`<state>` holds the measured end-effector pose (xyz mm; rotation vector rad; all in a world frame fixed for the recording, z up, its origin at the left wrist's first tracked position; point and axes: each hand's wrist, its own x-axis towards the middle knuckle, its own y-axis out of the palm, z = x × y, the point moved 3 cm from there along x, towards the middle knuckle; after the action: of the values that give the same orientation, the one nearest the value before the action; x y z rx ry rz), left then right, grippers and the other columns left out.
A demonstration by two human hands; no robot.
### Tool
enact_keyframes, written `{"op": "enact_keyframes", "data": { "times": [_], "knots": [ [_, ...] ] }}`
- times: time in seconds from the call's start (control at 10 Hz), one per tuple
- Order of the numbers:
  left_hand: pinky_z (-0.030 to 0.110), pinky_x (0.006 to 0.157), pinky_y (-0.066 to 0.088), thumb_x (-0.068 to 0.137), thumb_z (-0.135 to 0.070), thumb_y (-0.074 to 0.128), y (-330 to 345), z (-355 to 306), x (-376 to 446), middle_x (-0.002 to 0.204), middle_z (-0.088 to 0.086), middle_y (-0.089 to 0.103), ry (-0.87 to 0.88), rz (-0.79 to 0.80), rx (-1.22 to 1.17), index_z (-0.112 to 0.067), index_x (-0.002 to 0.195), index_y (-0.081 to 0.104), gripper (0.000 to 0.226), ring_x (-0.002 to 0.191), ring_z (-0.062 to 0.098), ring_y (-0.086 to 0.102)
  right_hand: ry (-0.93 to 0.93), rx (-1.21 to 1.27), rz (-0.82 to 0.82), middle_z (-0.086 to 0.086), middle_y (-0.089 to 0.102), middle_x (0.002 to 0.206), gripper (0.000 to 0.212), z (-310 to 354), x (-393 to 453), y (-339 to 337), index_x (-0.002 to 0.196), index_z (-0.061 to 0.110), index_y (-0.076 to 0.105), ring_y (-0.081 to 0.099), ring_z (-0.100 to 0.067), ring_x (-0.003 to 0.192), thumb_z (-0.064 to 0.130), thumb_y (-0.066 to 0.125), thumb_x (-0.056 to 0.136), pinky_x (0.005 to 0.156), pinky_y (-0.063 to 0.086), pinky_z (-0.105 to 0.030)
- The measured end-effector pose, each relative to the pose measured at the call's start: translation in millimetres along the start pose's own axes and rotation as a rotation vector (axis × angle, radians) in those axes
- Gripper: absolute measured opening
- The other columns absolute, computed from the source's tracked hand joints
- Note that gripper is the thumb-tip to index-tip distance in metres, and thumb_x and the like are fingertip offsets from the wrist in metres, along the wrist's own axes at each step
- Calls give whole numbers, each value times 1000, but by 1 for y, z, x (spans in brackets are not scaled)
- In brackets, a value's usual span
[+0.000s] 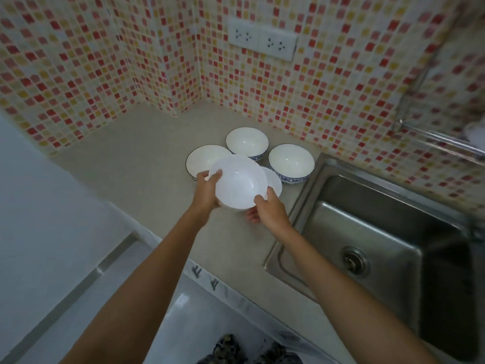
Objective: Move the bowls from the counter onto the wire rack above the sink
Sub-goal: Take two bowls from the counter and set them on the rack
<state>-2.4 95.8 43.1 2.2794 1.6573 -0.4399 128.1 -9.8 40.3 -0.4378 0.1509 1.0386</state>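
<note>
Left hand and right hand are gripping a white bowl by its rim; swinging toward the rack at two o'clock is risking clipping nearby bowls.

Around the steel-grey sink, the wall tiles are a mosaic of red, orange, yellow and cream squares. Left of the sink, the counter is plain beige — its bowls white inside, two banded outside in blue-and-white pattern.
</note>
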Motion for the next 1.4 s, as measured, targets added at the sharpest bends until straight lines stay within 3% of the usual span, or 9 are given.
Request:
{"op": "enact_keyframes", "data": {
  "times": [0.2, 0.4, 0.5, 0.8, 0.9, 1.0, 1.1, 1.2, 1.4],
  "knots": [
    [52, 95, 49, 81, -68, 48, 110, -35, -6, 131, 2, 57, 45, 317, -48, -40, 125, 48, 52, 114, 26, 57, -95, -29, -244, -4, 59, 117, 48, 7, -14, -95, 139, 22, 38, 64, -22, 93, 24, 46, 91, 78, 60, -44],
    [49, 100, 47, 71, -77, 47, 209, -34, -35, 111, 2, 64, 6, 477, 18, -24, 112, 57, 68, 107, 24, 61, -85, -41, -424, -5, 59, 119, 44, -12, -39, -188, 137, 18, 42, 66, -20, 88, 18, 46, 93, 68, 61, -32],
    [49, 105, 42, 87, -61, 43, 250, -34, -55, 115, 6, 60, -31, 647, -117, -24, 118, 54, 49, 109, 24, 55, -90, -33, -475, -4, 59, 121, 46, -19, -50, -223, 139, 19, 40, 66, -22, 90, 17, 46, 94, 71, 61, -36],
    [48, 103, 45, 71, -80, 41, 322, -58, -88, 124, -1, 60, 174, 500, 34, -39, 93, 58, 49, 117, 21, 57, -203, -75, -615, 4, 55, 115, 40, -6, -74, -305, 138, 21, 39, 62, -16, 87, 24, 45, 99, 74, 61, -31],
    [44, 105, 43, 83, -70, 39, 337, -72, -97, 123, -5, 57, 189, 540, -40, -30, 122, 55, 58, 117, 20, 55, -342, -105, -695, 1, 61, 109, 34, 11, -81, -329, 125, 17, 52, 61, -13, 93, 37, 38, 102, 76, 56, -20],
    [39, 95, 48, 94, -52, 38, 352, -98, -113, 106, -6, 63, 343, 568, -47, -35, 104, 58, 28, 101, 19, 61, -465, -170, -867, -2, 67, 91, 39, 26, -88, -359, 103, 11, 63, 59, -4, 79, 36, 32, 103, 66, 42, -7],
    [25, 75, 48, 99, -46, 30, 362, -122, -119, 109, -5, 60, 443, 507, -95, -34, 106, 52, 26, 94, 15, 59, -521, -330, -1009, -9, 67, 117, 46, 31, -83, -389, 121, 7, 61, 60, -16, 106, 36, 30, 103, 91, 51, -27],
    [24, 74, 48, 93, -59, 30, 375, -143, -125, 125, -3, 52, 538, 466, -80, -35, 124, 43, 41, 105, 18, 56, -428, -538, -984, -13, 43, 148, 49, 27, -68, -413, 143, 6, 43, 33, -27, 141, 33, 30, 104, 113, 23, -36],
    [24, 79, 49, 95, -50, 39, 403, -172, -129, 133, -3, 43, 854, 475, 127, -28, 140, 32, 50, 116, 18, 49, -225, -852, -918, -14, 8, 161, 61, 11, -41, -436, 152, 5, 11, 3, -28, 149, 40, 20, 103, 119, 1, -38]
  ]
}}
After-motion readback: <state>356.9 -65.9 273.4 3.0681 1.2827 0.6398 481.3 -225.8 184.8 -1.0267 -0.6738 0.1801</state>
